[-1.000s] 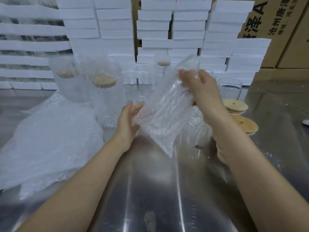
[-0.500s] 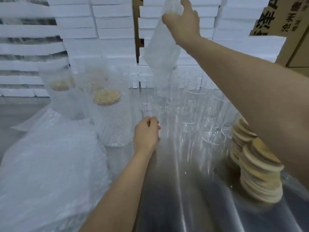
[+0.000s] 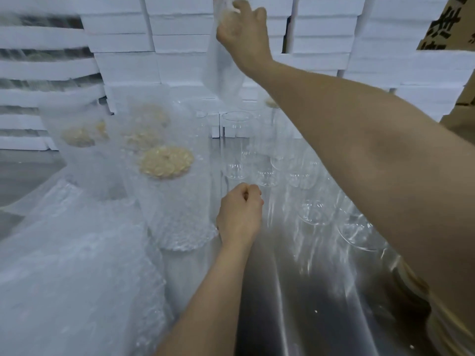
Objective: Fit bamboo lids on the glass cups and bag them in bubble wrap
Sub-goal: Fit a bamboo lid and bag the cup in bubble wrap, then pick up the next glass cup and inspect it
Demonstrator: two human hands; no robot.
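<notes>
My right hand (image 3: 244, 34) is raised high at the back and grips the top of a bubble wrap bag (image 3: 222, 68) that hangs down with a lidded cup inside. My left hand (image 3: 240, 211) is a curled fist with nothing in it, low on the steel table (image 3: 295, 304). Right beside it stands a bagged cup with a bamboo lid (image 3: 167, 161). More bagged cups (image 3: 77, 137) stand behind it at the left. Several bare glass cups (image 3: 267, 160) stand under my right arm. A stack of bamboo lids (image 3: 437, 317) shows at the lower right, mostly hidden by my forearm.
A heap of flat bubble wrap bags (image 3: 64, 278) covers the table's left side. White foam boxes (image 3: 180, 21) are stacked along the back. Brown cartons (image 3: 452, 29) stand at the far right.
My right hand lifted the bagged cup from in front of me up and back; since half a second ago it barely moved. My left hand let go of the bag and closed into a fist.
</notes>
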